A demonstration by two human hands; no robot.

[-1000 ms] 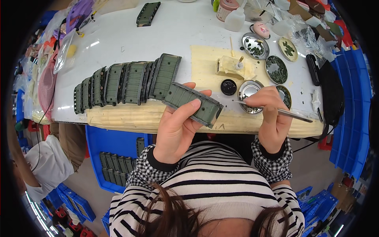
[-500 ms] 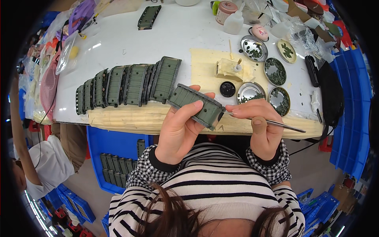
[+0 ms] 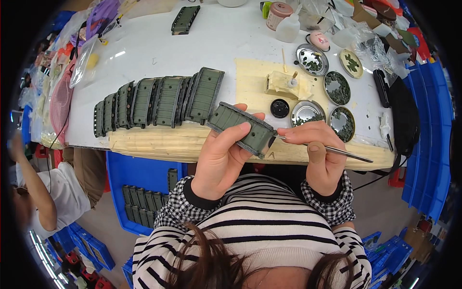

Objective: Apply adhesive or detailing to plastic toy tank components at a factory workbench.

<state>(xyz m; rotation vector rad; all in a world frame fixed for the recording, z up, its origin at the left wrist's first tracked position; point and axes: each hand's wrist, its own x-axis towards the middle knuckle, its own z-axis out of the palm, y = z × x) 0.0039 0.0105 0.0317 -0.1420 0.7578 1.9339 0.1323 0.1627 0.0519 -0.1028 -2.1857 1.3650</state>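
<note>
- Green ridged part (image 3: 255,135) is gripped in left hand (image 3: 211,161), thumb over top face, fingers behind; held tilted above near edge of white table (image 3: 130,60).
- Thin metal tool (image 3: 353,155) is pinched in right hand (image 3: 321,161), tip at right end of part; too small to tell whether anything is carried on tip.
- Similar green parts (image 3: 167,98) are lined up to left, overlapping; one more lone part (image 3: 186,20) is set at far side.
- Round metal dishes (image 3: 300,110) with dark green bits are grouped to right.
- Small dark pot (image 3: 279,108) is placed just left of nearest dish; tape-covered block (image 3: 279,85) is seen farther back.
- Blue bin (image 3: 126,169) is placed at near left, below tabletop, more green parts stacked inside.
</note>
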